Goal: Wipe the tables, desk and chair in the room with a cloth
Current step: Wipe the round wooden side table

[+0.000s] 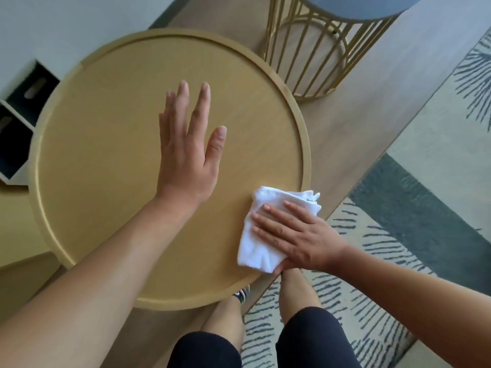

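In the head view, a round wooden table point(111, 155) with a raised rim fills the centre left. The left hand point(186, 155) is spread above its middle, fingers straight and slightly apart; whether it touches the top is unclear. At the lower right edge, the right hand point(295, 235) presses a folded white cloth point(261, 240) flat, fingers straight and close together. A gold wire stool point(313, 46) stands at upper right.
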`<state>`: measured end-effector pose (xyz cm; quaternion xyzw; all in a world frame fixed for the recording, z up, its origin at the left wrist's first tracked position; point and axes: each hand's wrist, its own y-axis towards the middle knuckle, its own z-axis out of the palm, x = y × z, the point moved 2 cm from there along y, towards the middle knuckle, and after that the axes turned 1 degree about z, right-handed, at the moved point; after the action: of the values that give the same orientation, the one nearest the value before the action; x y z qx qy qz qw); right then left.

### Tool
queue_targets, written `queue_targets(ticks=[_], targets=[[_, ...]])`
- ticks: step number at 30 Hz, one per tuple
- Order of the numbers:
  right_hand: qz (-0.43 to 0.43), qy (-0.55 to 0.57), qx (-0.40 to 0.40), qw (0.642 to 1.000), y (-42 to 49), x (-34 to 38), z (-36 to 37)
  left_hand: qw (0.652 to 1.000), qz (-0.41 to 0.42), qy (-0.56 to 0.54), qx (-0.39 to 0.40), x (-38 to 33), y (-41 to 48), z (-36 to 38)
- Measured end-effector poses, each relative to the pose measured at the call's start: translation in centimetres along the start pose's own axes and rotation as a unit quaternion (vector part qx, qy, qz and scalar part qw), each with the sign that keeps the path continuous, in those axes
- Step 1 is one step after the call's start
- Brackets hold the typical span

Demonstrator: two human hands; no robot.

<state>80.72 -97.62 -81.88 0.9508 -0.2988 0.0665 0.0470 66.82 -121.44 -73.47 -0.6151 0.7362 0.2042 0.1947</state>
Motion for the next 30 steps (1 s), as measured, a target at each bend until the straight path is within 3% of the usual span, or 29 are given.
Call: queue_targets(ticks=[4, 8, 11, 17, 24, 30], targets=[[0.078, 0.039, -0.028, 0.996, -0.2, -4.5, 0.0, 1.0, -0.002, 0.001, -0.002, -1.7, 2.1, 1.2], [0.222, 0.146, -0.07, 0.962, 2.7, -9.9, -0.4, 1.0, -0.018, 0.008, -0.011, -2.0, 4.5, 1.8], [0.254, 0.208, -0.06, 0.943, 5.8, -14.1, -0.9, 0.999, -0.037, 0.009, -0.028, -1.4, 5.7, 2.1], [0.247, 0.299, -0.005, 0.922, 15.0, -21.9, -2.0, 0.994, -0.089, 0.017, -0.065, 0.0, 7.1, 1.9], [0.161, 0.071, 0.073, 0.982, 27.9, -24.2, -2.8, 0.978, -0.169, 0.026, -0.117, 3.4, 5.0, -1.1], [0.038, -0.018, 0.111, 0.993, 35.5, -16.2, -1.4, 0.956, -0.245, 0.051, -0.153, 7.1, -0.3, -3.9]])
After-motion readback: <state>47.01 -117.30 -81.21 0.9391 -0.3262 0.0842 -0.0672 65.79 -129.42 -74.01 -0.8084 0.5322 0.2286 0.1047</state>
